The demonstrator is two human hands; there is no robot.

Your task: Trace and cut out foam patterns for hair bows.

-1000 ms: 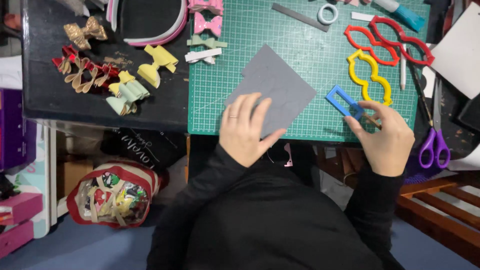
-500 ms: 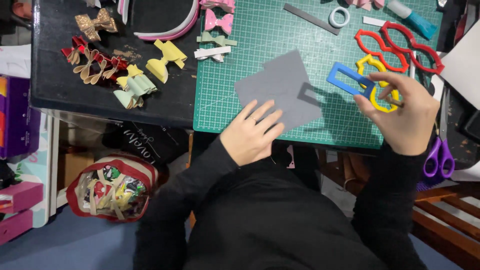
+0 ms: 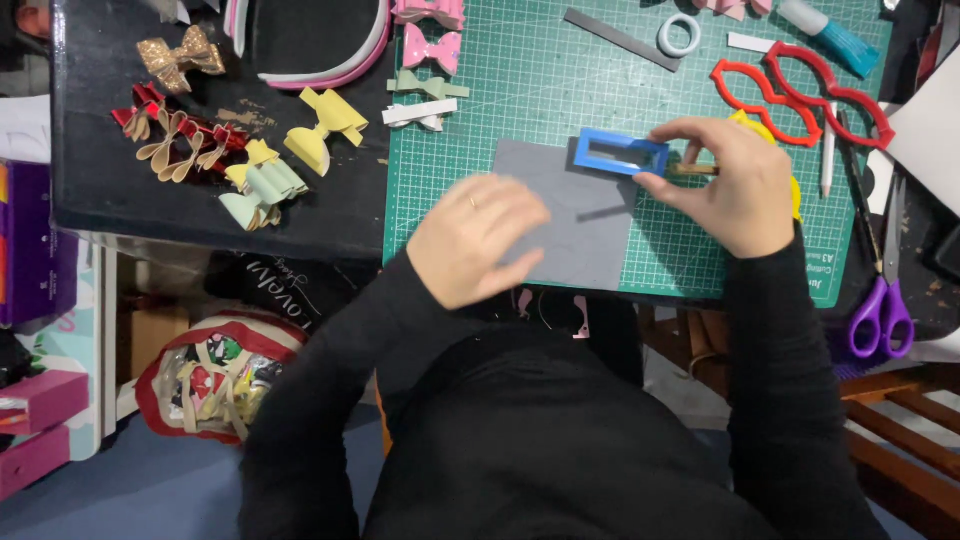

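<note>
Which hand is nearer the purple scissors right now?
Right. The right hand holds the blue rectangular template on the grey sheet, just left of the purple scissors. The left hand presses the sheet's near-left part, much farther away.

Two red templates (image 3: 800, 90), one blue template (image 3: 620, 153).

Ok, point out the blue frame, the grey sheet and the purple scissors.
blue frame (image 3: 585, 150): head view, left end of the frame.
grey sheet (image 3: 585, 240): head view, bare middle.
purple scissors (image 3: 880, 315): head view, handles.
</note>
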